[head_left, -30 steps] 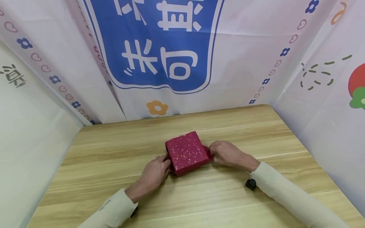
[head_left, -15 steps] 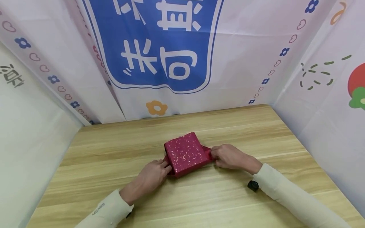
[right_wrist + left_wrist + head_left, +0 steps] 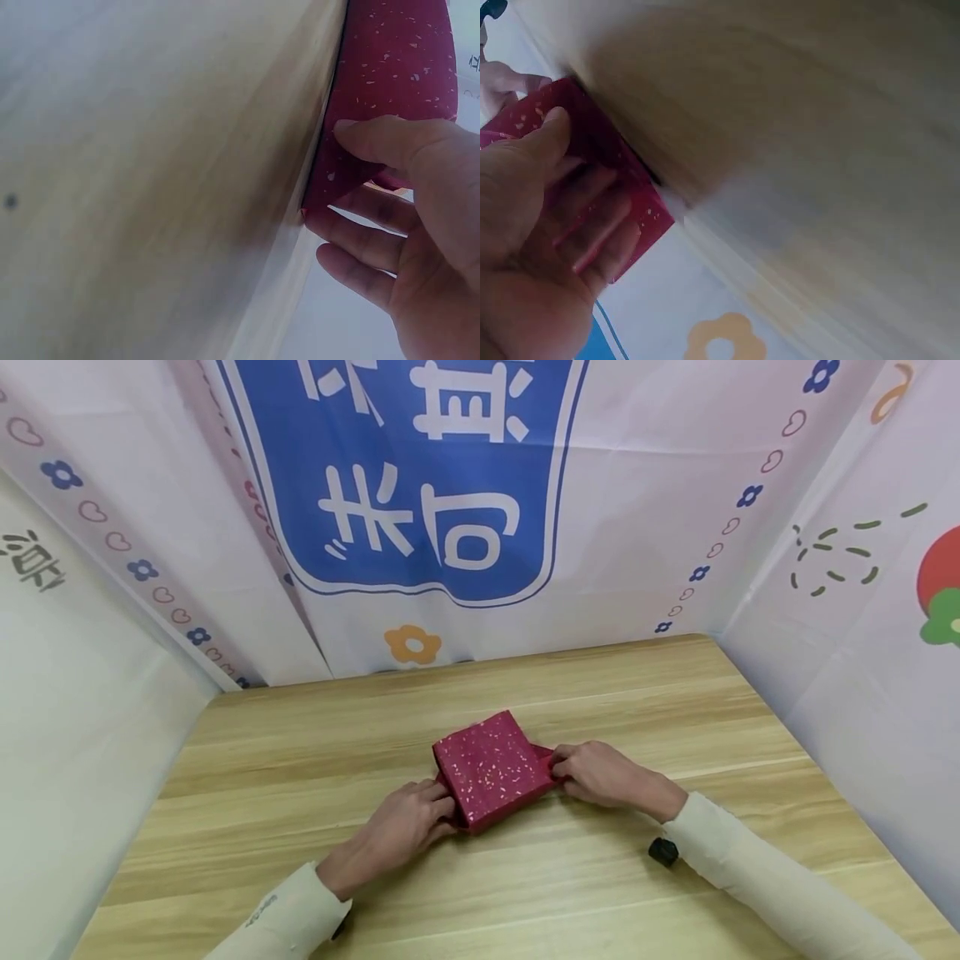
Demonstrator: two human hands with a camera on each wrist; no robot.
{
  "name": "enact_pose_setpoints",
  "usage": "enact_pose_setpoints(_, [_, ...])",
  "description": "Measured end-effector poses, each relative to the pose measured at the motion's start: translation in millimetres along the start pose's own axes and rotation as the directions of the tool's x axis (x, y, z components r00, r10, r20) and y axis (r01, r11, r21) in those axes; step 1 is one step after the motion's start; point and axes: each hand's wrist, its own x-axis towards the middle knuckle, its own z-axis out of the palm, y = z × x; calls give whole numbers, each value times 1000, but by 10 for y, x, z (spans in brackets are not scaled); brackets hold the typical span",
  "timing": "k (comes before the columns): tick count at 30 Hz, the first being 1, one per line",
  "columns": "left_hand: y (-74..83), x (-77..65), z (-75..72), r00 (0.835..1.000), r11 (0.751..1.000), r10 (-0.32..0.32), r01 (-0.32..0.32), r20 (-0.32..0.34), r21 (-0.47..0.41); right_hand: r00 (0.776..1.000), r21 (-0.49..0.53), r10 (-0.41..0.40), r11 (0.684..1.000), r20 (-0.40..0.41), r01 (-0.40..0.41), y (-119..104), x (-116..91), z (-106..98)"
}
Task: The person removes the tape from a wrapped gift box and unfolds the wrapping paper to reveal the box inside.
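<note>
A dark red paper box with pale gold flecks lies on the wooden table, its broad face up. My left hand is at the box's left end, fingertips partly hidden behind its edge. In the left wrist view, the left thumb lies on the red paper while the other fingers reach across the dark end of the box. On the opposite side, my right hand pinches a red end flap that sticks out. The right wrist view shows the right thumb on the flecked paper with fingers behind it.
The wooden table runs back to a printed cloth wall, with more cloth at both sides. A small black device hangs at the right cuff; another dark piece shows under the left cuff.
The left fingers have moved in against the box's left end, and the flap there shows less. The box has shifted slightly toward me. My right hand keeps its pinch on the right flap.
</note>
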Motion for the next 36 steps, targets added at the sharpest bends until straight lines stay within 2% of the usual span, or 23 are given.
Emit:
enact_pose_setpoints(4, [-14, 4, -36, 996, 996, 83, -82, 13, -27, 1000, 22, 25, 999, 15, -25, -11, 22, -6])
enact_pose_setpoints(7, [-16, -9, -85, 988, 989, 145, -145, 56, -2, 999, 35, 18, 999, 26, -19, -12, 23, -16])
enact_pose_setpoints(9, [-14, -21, -109, 982, 985, 169, -172, 86, 22, 1000, 35, 7, 999, 28, -8, -10, 12, -21])
enact_pose_setpoints(11, [-9, -28, -130, 980, 985, 163, -168, 115, 35, 1000, 28, -2, 1000, 25, 1, -10, -3, -23])
enact_pose_setpoints(14, [-12, -37, -136, 983, 992, 124, -127, 135, 14, 1000, 34, 11, 999, 20, -11, -25, -17, -23])
enact_pose_setpoints(17, [-16, -41, -129, 987, 997, 57, -50, 152, -50, 998, 62, 59, 996, 24, -60, -59, -25, -26])
enact_pose_setpoints(19, [-11, -37, -131, 983, 990, -17, 41, 184, -133, 992, 104, 122, 987, 36, -126, -85, -25, -22])
enact_pose_setpoints(20, [-5, -34, -129, 977, 979, -63, 100, 202, -178, 987, 126, 157, 979, 34, -160, -96, -23, -15])
enact_pose_setpoints(21, [1, -27, -127, 968, 960, -115, 165, 221, -225, 982, 155, 187, 970, 30, -190, -105, -16, -6])
enact_pose_setpoints(22, [8, -18, -127, 954, 930, -170, 238, 246, -279, 975, 193, 219, 956, 25, -220, -115, -7, 4])
enact_pose_setpoints(23, [16, -5, -131, 937, 890, -222, 308, 271, -335, 968, 233, 250, 940, 21, -248, -126, 3, 16])
enact_pose_setpoints(25, [33, 27, -135, 897, 796, -314, 428, 312, -429, 956, 309, 293, 908, 16, -283, -147, 33, 36])
enact_pose_setpoints(27, [51, 65, -140, 865, 702, -370, 500, 340, -508, 950, 370, 312, 880, 20, -297, -172, 62, 47])
enact_pose_setpoints(29, [73, 103, -150, 846, 628, -397, 533, 356, -567, 948, 407, 318, 863, 25, -300, -197, 84, 59])
enact_pose_setpoints(31, [95, 134, -152, 838, 580, -412, 545, 358, -605, 947, 424, 320, 853, 33, -303, -221, 100, 64])
enact_pose_setpoints(33, [121, 154, -159, 829, 547, -429, 555, 359, -627, 946, 434, 323, 846, 43, -309, -245, 108, 62])
enact_pose_setpoints(36, [158, 162, -158, 802, 494, -470, 585, 369, -643, 941, 447, 333, 833, 64, -326, -279, 112, 48])
